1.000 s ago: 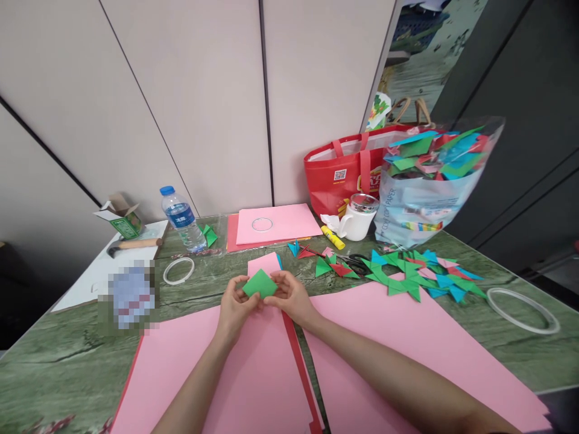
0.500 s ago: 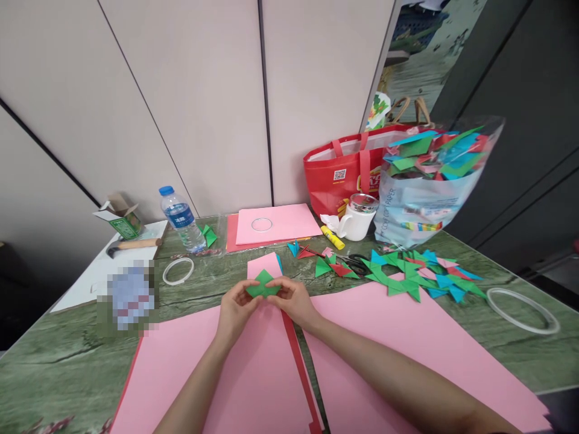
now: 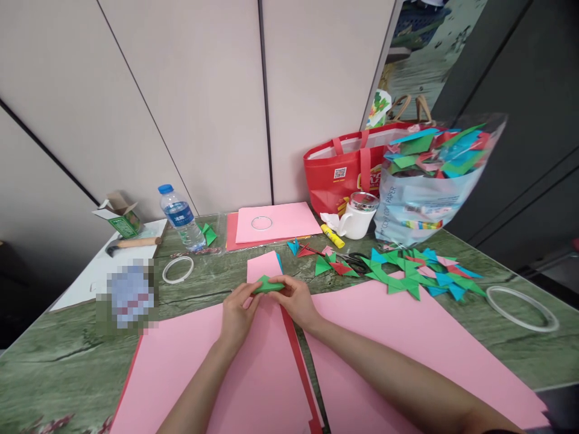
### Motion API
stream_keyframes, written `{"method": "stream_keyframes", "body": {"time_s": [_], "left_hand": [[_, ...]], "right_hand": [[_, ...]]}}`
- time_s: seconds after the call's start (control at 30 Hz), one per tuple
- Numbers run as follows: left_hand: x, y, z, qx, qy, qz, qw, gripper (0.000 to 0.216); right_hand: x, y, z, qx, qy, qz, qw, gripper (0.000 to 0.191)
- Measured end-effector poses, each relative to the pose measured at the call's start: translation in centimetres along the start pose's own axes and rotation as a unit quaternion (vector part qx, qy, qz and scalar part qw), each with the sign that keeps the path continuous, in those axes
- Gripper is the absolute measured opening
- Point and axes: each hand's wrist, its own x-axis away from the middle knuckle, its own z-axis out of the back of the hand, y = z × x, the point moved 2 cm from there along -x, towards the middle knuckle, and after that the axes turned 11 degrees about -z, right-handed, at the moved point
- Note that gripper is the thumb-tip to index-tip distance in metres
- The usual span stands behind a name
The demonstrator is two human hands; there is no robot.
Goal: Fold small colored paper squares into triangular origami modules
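A small green folded paper (image 3: 268, 284) is pinched between both of my hands, low over the pink sheets. My left hand (image 3: 237, 311) grips its left end with the fingers closed. On the other side, my right hand (image 3: 294, 299) pinches its right end. The paper now looks flattened into a narrow folded shape. Beneath the hands lie large pink paper sheets (image 3: 253, 374) on the green table (image 3: 54, 361). A small pink square (image 3: 263, 265) lies just beyond the hands.
A heap of folded green, blue and red paper pieces (image 3: 414, 276) and scissors (image 3: 355, 263) lie to the right. Behind stand a white mug (image 3: 355, 222), a glue stick (image 3: 332, 236), a red bag (image 3: 346, 172), a clear bag of papers (image 3: 429, 181), a water bottle (image 3: 177, 217) and tape rings (image 3: 177, 269).
The green paper went from an open flat diamond to a collapsed, narrow folded shape as both hands pressed its sides together and lowered it slightly.
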Motion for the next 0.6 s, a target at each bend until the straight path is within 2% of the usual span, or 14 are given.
{"method": "stream_keyframes", "body": {"time_s": [0.1,0.17,0.27,0.33,0.4,0.6], "left_hand": [[-0.14,0.22,0.18,-0.021,0.012,-0.025,0.999,0.014],[-0.25,0.27,0.24,-0.001,0.014,-0.006,1.000,0.011],[-0.28,0.17,-0.03,0.087,-0.018,0.098,0.991,0.012],[-0.17,0.09,-0.29,0.166,-0.030,0.186,0.968,0.015],[-0.05,0.06,-0.42,0.231,-0.027,0.246,0.941,0.016],[0.12,-0.20,-0.14,0.304,-0.049,0.319,0.896,0.021]], "right_hand": [[0.12,-0.25,0.08,0.024,0.021,0.024,0.999,0.017],[0.17,-0.48,0.07,0.027,0.018,0.028,0.999,0.012],[0.14,-0.61,-0.05,0.002,-0.010,0.002,1.000,0.011],[0.06,-0.51,-0.09,-0.026,-0.025,-0.026,0.999,0.016],[-0.04,-0.39,-0.05,-0.044,-0.031,-0.045,0.998,0.019],[-0.26,-0.40,0.03,-0.040,-0.031,-0.066,0.997,0.019]]}}
